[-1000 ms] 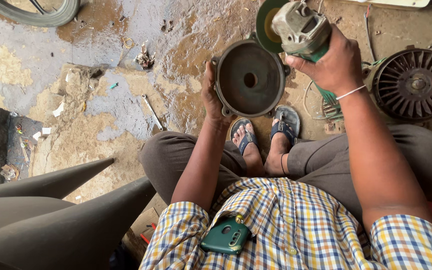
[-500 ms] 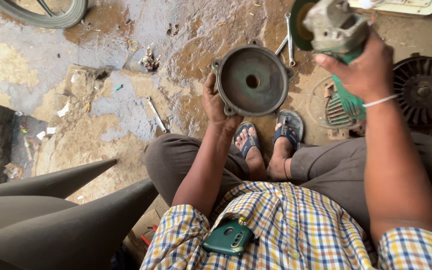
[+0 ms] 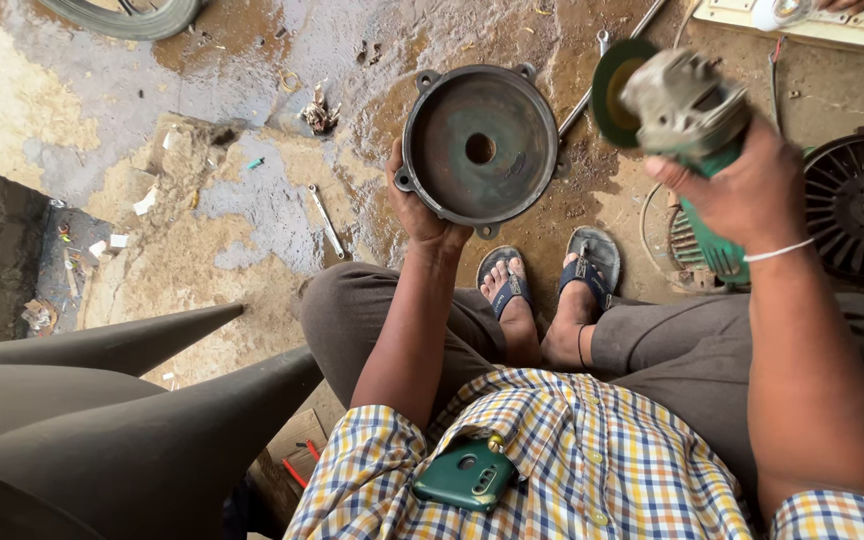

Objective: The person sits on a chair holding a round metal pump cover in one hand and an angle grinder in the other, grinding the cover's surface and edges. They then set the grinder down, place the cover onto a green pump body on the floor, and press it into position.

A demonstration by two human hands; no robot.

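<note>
A round metal cover point(image 3: 479, 148) with a centre hole and dull greenish inner face is held upright above the sandalled feet, over the wet floor point(image 3: 252, 190). The left hand point(image 3: 420, 208) clasps its lower rim, fingers hidden behind. The right hand point(image 3: 742, 195) is wrapped around a green grinder point(image 3: 677, 105), blurred, its handle mostly covered.

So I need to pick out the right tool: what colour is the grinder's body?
Green, with a grey metal head, on the angle grinder in the head view.
</note>
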